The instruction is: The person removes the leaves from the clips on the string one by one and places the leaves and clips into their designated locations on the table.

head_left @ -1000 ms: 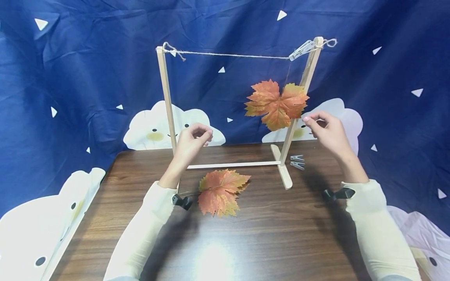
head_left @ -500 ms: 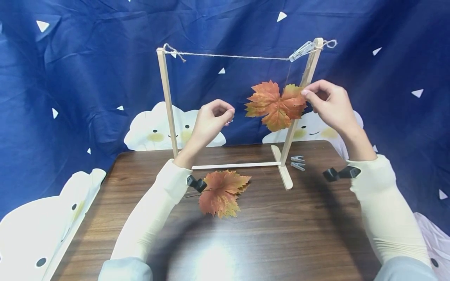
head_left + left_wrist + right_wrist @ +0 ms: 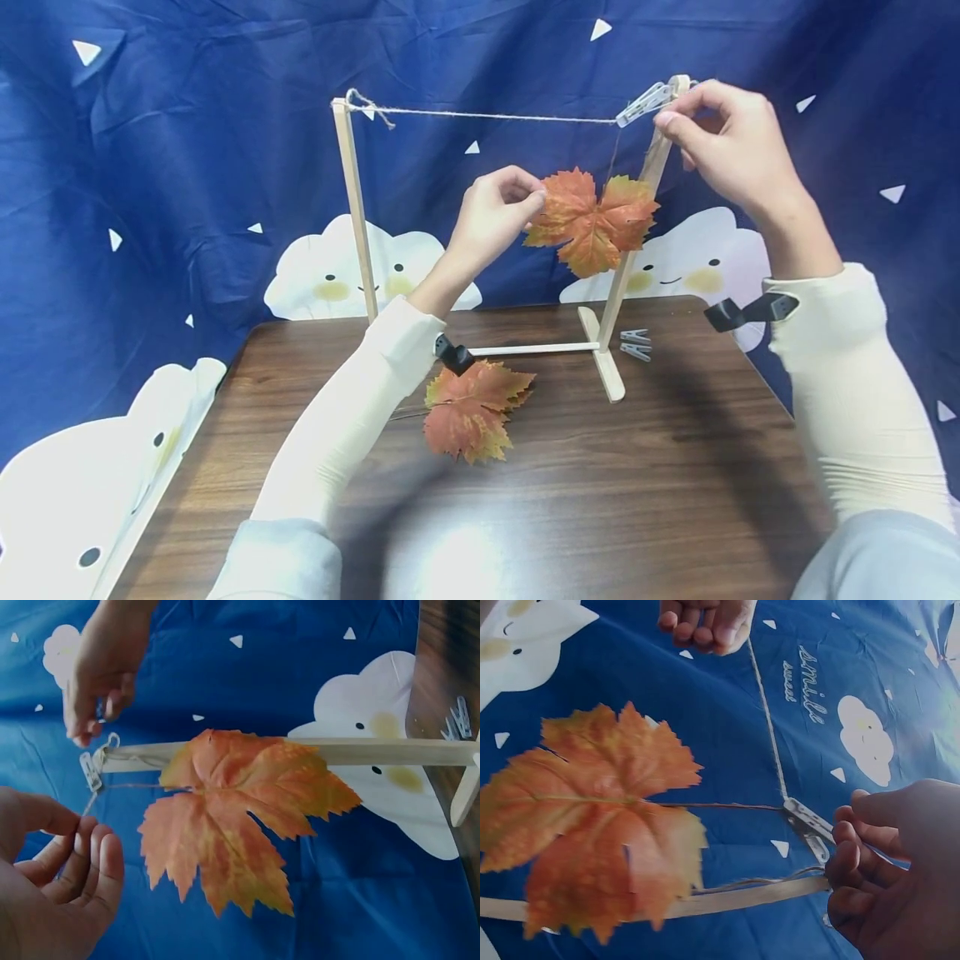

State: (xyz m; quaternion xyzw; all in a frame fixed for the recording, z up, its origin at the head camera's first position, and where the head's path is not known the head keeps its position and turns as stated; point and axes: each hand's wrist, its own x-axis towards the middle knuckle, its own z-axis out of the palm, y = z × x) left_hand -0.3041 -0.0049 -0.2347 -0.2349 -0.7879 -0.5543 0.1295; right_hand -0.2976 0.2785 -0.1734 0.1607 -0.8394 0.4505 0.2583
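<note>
An orange maple leaf (image 3: 588,229) hangs by its thin stem from a pale clothespin (image 3: 642,105), which grips the twine (image 3: 487,115) beside the right post. My right hand (image 3: 738,150) is raised at the top of that post, fingers loosely bent. Its fingertips are close to the clothespin's handle end but apart from it in the right wrist view (image 3: 877,870). My left hand (image 3: 491,217) hovers at the left edge of the hanging leaf, thumb and fingers curved with nothing visible between them. It overlaps the leaf in the head view.
A wooden frame with upright posts (image 3: 352,200) carries the twine. More maple leaves (image 3: 472,421) lie overlapped on the brown table (image 3: 600,492). Two clothespins (image 3: 635,344) lie right of the frame's foot (image 3: 611,379). A blue cloth (image 3: 225,167) hangs behind.
Both hands have risen: the left moved up and right to the hanging leaf's edge, the right went up past the leaf to the clothespin at the post top. The leaf and frame stay put.
</note>
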